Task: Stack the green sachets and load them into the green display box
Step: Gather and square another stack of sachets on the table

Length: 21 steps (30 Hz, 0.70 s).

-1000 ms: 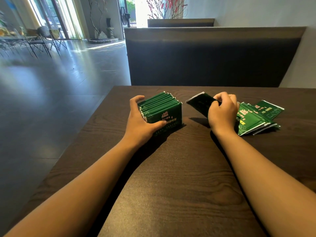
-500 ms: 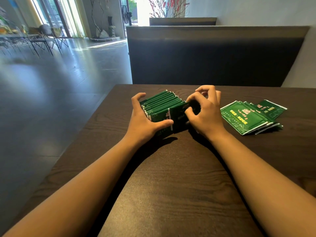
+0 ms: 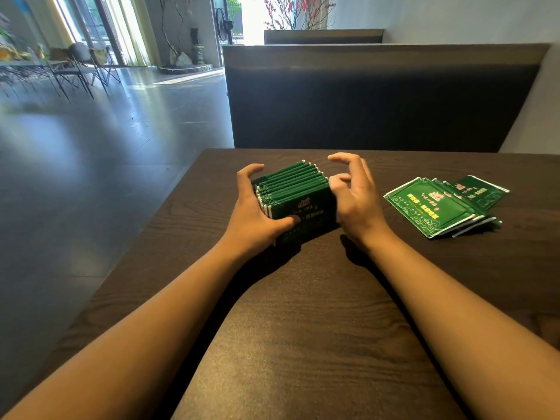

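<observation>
Head view: left hand point(image 3: 257, 213) grips the upright pack of green sachets point(image 3: 295, 189) mid-table point(image 3: 303, 313) (box itself not distinguishable). Right hand point(image 3: 354, 201) beside it, fingers spread, holding nothing. Loose sachets point(image 3: 430, 204) fanned well to the right.

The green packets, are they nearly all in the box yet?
Partly. Many sachets already stand on edge in a row in the green display box. The left hand grips the box's left end, thumb on its front, while the right hand is open beside its right end, holding nothing. Left to do: a fanned pile of loose sachets lies flat on the table to the right.
</observation>
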### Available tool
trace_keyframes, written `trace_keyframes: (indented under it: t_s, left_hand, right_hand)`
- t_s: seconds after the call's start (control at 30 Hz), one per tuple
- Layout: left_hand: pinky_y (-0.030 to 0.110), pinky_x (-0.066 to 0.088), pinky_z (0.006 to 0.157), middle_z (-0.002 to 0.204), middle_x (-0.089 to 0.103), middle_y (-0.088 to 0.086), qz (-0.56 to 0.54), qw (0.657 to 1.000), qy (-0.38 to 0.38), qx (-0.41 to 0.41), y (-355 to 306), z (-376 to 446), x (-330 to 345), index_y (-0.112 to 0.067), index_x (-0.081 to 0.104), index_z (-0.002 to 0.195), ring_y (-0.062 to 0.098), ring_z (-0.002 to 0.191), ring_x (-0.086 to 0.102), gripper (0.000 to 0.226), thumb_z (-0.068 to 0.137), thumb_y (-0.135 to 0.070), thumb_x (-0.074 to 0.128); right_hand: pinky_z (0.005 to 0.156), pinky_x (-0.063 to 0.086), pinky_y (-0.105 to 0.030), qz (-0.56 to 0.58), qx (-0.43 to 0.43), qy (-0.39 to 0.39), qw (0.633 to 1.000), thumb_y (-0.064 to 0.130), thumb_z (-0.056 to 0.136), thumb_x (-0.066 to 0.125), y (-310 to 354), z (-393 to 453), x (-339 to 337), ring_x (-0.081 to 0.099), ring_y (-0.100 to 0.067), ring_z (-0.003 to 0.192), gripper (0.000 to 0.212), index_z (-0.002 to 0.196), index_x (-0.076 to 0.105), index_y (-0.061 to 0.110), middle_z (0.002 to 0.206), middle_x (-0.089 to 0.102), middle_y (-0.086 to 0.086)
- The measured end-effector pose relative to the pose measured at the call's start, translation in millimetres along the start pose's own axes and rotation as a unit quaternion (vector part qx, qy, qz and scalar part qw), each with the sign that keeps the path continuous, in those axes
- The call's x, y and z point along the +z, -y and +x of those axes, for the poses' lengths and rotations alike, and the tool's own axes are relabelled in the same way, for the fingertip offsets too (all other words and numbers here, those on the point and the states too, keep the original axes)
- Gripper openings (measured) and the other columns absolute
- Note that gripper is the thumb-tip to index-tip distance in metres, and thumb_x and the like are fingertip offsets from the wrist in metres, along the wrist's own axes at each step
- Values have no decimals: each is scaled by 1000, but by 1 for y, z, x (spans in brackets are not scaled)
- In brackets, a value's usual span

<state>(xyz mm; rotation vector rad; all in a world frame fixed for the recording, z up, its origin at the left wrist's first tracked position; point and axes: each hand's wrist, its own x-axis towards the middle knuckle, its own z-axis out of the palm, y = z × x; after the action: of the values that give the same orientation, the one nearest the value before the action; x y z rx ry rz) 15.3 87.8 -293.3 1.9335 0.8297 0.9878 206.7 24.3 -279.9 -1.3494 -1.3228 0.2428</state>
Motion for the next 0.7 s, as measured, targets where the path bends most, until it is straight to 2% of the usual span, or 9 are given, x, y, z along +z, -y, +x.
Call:
trace_keyframes:
  t_s: [0.07, 0.13, 0.2, 0.3, 0.4, 0.6, 0.7]
  left_hand:
    - [30, 58, 97, 124, 56, -7, -5, 999, 37, 9, -3, -1, 0, -35, 18, 146, 9, 114, 65, 103, 76, -1, 86]
    - [22, 56, 96, 125, 54, -8, -6, 997, 75, 12, -4, -2, 1, -37, 15, 148, 2, 114, 65, 107, 77, -3, 86]
    - [13, 52, 94, 127, 52, -12, -12, 994, 107, 7, -5, -1, 1, -42, 11, 147, -8, 113, 62, 111, 76, -9, 89]
    - [9, 48, 96, 131, 52, -16, -21, 991, 132, 1, -7, -3, 2, -46, 7, 147, -6, 118, 59, 117, 70, -26, 92]
    - [13, 48, 100, 135, 52, -11, -25, 991, 133, -1, -7, -3, 3, -46, 6, 146, 3, 124, 57, 119, 66, -31, 92]
    - [14, 52, 93, 129, 57, -5, -9, 994, 102, 24, -2, -1, 4, -35, 14, 150, -1, 118, 62, 110, 75, -3, 88]
    - [14, 52, 91, 132, 55, -4, -1, 996, 93, 13, -4, 0, 4, -35, 18, 150, 3, 118, 62, 106, 76, -3, 87]
  right_hand:
    - [82, 50, -27, 76, 100, 21, 992, 42, 99, 42, -3, 1, -3, 61, -10, 107, 42, 134, 51, 22, 126, 58, -1]
    - [94, 51, -39, 147, 157, 48, 975, 54, 99, 36, -5, 4, -7, 62, -9, 110, 48, 137, 50, 27, 122, 61, 6]
    - [104, 50, -49, 231, 192, 69, 951, 62, 96, 35, -5, 6, -11, 62, -19, 120, 53, 139, 48, 34, 130, 60, -1]
    - [98, 54, -47, 305, 231, 103, 918, 58, 103, 28, 2, 5, -12, 64, -27, 119, 52, 147, 41, 33, 130, 61, -7]
    - [93, 56, -45, 307, 241, 128, 911, 58, 103, 25, 5, 4, -13, 68, -28, 115, 55, 148, 42, 30, 129, 64, -13]
    - [98, 55, -46, 268, 230, 133, 926, 53, 106, 24, 1, 5, -10, 65, -28, 117, 53, 140, 51, 23, 130, 62, -15]
    - [99, 54, -48, 236, 233, 120, 936, 59, 104, 28, -3, 7, -11, 65, -29, 117, 55, 137, 55, 25, 127, 64, -13]
